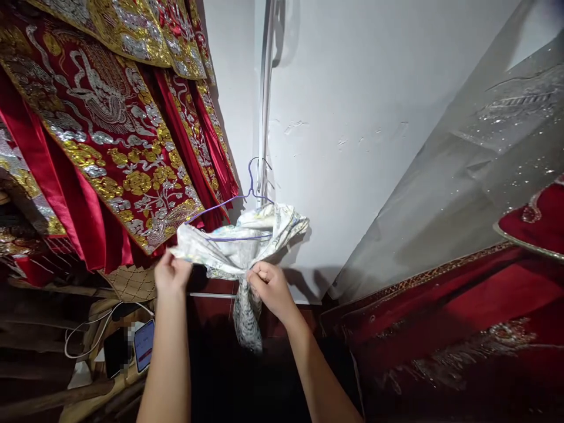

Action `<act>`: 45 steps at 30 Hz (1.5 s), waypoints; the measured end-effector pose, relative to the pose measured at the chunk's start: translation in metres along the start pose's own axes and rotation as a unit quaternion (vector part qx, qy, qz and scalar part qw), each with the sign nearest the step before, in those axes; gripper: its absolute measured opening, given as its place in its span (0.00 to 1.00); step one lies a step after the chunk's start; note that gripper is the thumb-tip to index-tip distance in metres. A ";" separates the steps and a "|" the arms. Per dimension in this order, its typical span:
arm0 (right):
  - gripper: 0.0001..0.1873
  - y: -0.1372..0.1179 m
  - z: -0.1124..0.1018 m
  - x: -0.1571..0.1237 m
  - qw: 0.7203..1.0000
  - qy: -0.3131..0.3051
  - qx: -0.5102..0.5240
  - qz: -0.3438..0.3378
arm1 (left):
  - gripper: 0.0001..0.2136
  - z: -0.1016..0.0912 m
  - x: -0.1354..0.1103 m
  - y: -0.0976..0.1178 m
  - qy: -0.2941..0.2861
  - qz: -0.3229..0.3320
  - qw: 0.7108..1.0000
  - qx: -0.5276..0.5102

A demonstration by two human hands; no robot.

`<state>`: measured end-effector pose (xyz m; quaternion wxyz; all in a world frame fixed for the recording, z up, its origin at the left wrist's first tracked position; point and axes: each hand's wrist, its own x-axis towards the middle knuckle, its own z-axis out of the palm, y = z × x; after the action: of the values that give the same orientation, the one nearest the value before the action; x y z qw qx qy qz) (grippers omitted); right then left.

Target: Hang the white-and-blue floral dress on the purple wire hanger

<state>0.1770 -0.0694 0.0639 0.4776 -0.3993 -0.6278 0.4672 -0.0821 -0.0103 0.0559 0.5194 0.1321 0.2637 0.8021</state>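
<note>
Pale patterned garment (240,254) on purple hanger (251,191), just in front of metal pole (265,70)! Pinched at one edge in closed left grip (172,274), gathered tight at lower middle in right grip (269,285). Could slip off hanger if tugged unevenly; could tear if pulled too hard. Behind: scuffed white wall (361,76). Left: red sequinned costumes (110,117); below those, lit phone (144,346) on wooden surface (94,405). Right: red embroidered fabric (484,305), glittery pale fabric (506,129).

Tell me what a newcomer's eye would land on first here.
Probably the red cloth with gold and silver embroidery, filling the upper left. Next, at the centre, comes a pale patterned garment on a purple hanger, pinched by the left hand and the right hand. A lit phone stands out at lower left.
</note>
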 end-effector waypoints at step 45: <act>0.14 0.016 -0.119 0.046 0.966 0.151 -0.181 -0.110 | 0.10 0.064 -0.001 0.024 -0.373 0.208 0.565 0.706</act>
<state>0.2837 0.0023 0.0715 0.5348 -0.4732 -0.6629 0.2247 -0.0687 -0.0001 0.1220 0.1315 0.7955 0.4940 0.3255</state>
